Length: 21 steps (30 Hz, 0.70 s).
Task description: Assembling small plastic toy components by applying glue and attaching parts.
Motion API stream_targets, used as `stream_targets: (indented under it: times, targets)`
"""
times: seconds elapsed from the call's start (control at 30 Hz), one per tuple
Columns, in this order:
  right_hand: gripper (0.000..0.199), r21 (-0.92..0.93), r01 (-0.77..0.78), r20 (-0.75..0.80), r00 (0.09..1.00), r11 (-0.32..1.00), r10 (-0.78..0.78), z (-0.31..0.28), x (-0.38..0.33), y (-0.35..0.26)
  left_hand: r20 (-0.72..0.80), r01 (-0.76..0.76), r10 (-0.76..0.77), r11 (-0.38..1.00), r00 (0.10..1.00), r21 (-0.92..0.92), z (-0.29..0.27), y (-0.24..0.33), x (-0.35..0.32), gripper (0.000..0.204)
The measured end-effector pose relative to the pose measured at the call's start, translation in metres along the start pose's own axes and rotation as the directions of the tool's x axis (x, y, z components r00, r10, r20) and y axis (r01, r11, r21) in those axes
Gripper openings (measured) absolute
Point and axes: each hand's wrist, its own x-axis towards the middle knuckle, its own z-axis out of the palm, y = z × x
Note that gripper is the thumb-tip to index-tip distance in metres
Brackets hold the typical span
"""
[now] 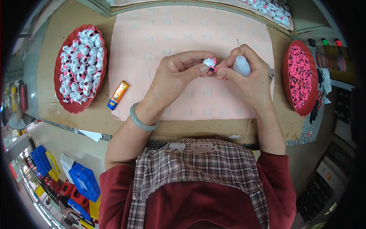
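Observation:
Over the middle of the pink sheet (183,103), my left hand (173,74) pinches a small white figurine (208,62) with pink details between thumb and fingers. A small pink-and-black piece (212,70) sits at the figurine's lower edge, where the thumb and fingertips of my right hand (253,74) meet it. Tucked in that same right hand is a pale squeeze bottle (242,66), its thin needle tip pointing away from me. Whether the pink-and-black piece is attached to the figurine, I cannot tell.
A red scalloped tray (57,82) heaped with white figurines stands at left. At right, another red tray (313,76) holds many pink-and-black pieces. An orange-and-blue tube (118,95) lies near my left forearm. More white pieces (270,10) sit at the far right.

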Motion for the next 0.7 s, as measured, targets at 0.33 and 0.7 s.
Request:
stream_targets:
  times: [0.33, 0.7]
  targets:
    - [0.020, -0.134, 0.016, -0.095, 0.995, 0.991, -0.029, 0.006, -0.001, 0.002, -0.023, -0.019, 0.020, 0.998, 1.000, 0.059, 0.003, -0.003, -0.001, 0.026]
    - [0.023, -0.448, 0.249, -0.141, 0.929, 0.859, -0.342, 0.015, -0.003, 0.013, -0.096, -0.097, 0.102, 0.994, 0.990, 0.055, 0.007, -0.006, -0.001, 0.024]
